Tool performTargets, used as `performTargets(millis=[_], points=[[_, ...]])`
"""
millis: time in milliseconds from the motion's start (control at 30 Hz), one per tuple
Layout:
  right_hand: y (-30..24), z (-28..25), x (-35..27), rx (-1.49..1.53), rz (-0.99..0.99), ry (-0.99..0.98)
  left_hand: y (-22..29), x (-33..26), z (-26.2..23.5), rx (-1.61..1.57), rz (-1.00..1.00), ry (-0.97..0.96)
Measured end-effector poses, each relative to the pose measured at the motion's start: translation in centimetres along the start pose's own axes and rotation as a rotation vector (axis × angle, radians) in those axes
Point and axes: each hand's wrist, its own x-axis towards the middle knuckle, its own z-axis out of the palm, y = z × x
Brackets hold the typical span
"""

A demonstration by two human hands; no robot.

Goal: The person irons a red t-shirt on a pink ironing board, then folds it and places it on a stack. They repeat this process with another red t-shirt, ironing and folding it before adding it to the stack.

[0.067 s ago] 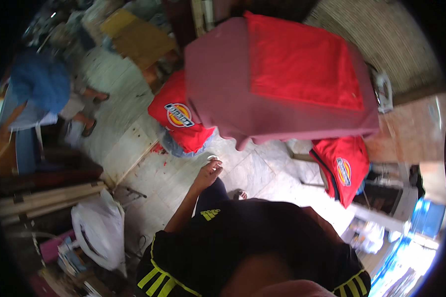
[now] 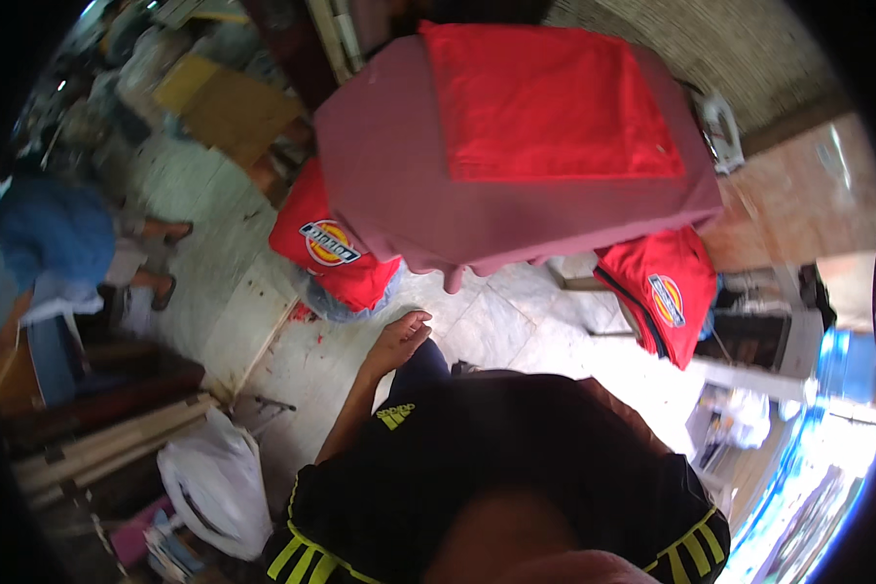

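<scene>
My left hand [image 2: 400, 342] hangs low over the pale tiled floor, its forearm coming up beside my dark shirt. The fingers are curled together, and I cannot make out whether something small sits inside them. Past it stands a table under a mauve cloth [image 2: 389, 175], with a flat piece of red fabric [image 2: 555, 107] lying on top. A red garment with a round badge [image 2: 307, 224] rests at the table's near left corner, the closest thing to this hand. Only my right arm [image 2: 625, 411] shows at the right of my body; that hand is out of sight.
Another red garment with a badge [image 2: 674, 302] hangs by the table's right corner. At the left, a person in blue [image 2: 54, 234] bends over. A white plastic bag [image 2: 219, 482] and stacked boards [image 2: 117, 438] stand at lower left. Cardboard [image 2: 229, 107] lies at the back left.
My view has turned, so the table and red garments sit farther left in the picture. My left hand remains low with curled fingers and shows slightly farther left.
</scene>
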Motion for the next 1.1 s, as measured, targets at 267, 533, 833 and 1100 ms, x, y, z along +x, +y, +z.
performTargets(millis=[267, 533, 833, 1100], points=[[-5.1, 2.3, -2.4, 0.035, -0.074, 0.267, 17.1, 7.8, -6.0, 0.065, 0.188, -0.473], [-5.9, 0.4, 4.6, -0.052, -0.218, 0.843, 25.4, 17.8, -4.4, 0.3, 0.541, 0.046], [-1.4, -26.0, 3.3, -0.78, -0.337, 1.637, 26.3, 33.7, -3.6, 0.987, 0.666, 0.457], [3.7, -48.5, -0.8, -1.137, 0.017, 1.641, 25.4, 41.0, -8.8, 1.31, 0.376, 0.77]])
